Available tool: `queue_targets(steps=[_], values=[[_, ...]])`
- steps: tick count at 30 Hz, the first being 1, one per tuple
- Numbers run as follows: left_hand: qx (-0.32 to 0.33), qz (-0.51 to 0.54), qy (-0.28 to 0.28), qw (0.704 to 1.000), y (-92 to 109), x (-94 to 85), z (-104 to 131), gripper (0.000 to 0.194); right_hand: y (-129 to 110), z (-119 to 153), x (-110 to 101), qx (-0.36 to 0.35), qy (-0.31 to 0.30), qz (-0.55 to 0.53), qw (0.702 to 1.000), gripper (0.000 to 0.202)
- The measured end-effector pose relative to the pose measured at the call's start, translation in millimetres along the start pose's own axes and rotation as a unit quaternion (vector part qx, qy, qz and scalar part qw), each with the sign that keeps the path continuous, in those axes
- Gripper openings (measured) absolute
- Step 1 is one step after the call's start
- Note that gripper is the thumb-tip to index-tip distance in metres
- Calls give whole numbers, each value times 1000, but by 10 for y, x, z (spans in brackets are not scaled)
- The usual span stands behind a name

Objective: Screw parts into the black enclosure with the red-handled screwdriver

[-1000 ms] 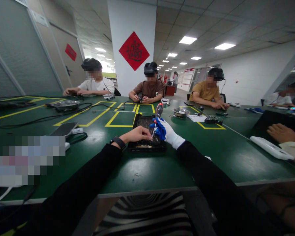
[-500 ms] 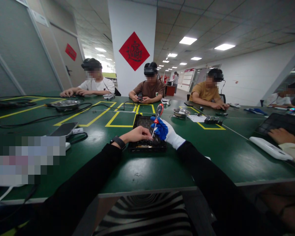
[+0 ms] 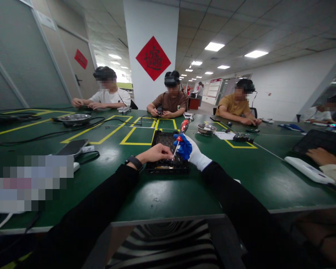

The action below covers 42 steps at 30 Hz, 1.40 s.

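A red-and-black-handled screwdriver [image 3: 184, 126] is gripped in my right hand [image 3: 188, 148], which wears a white glove with blue fingers. Its handle leans up and to the right, and its thin shaft slants down past my left fingertips. My left hand [image 3: 158, 152], bare with a dark band at the wrist, has its fingertips pinched together by the shaft's lower end. Whether they hold something small is hidden. Both hands are over an open black plastic case [image 3: 168, 172] on the green table. Small parts inside the case are too dark to name.
Metal bowls [image 3: 206, 129] [image 3: 75, 119] stand across the table [image 3: 156, 198]. Black parts [image 3: 243, 137] and a white sheet [image 3: 224, 135] lie at right. A phone-like slab [image 3: 72, 147] and cables are at left. Co-workers sit opposite; another person's hand [image 3: 323, 155] is at right.
The screwdriver's handle has tipped slightly to the right, and my right hand has shifted a little with it. My left hand stays almost in place.
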State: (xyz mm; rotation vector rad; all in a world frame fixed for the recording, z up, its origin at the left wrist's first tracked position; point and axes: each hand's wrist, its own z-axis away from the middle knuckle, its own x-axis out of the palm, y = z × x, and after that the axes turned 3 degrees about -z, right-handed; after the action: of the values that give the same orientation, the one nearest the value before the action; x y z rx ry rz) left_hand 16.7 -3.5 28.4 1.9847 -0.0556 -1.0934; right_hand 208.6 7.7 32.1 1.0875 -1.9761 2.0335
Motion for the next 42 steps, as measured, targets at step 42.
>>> queue_targets(steps=[42], values=[[8,2,1,1000,7,13,-8,29,3,29,67,-7,-1,23,1000,23]])
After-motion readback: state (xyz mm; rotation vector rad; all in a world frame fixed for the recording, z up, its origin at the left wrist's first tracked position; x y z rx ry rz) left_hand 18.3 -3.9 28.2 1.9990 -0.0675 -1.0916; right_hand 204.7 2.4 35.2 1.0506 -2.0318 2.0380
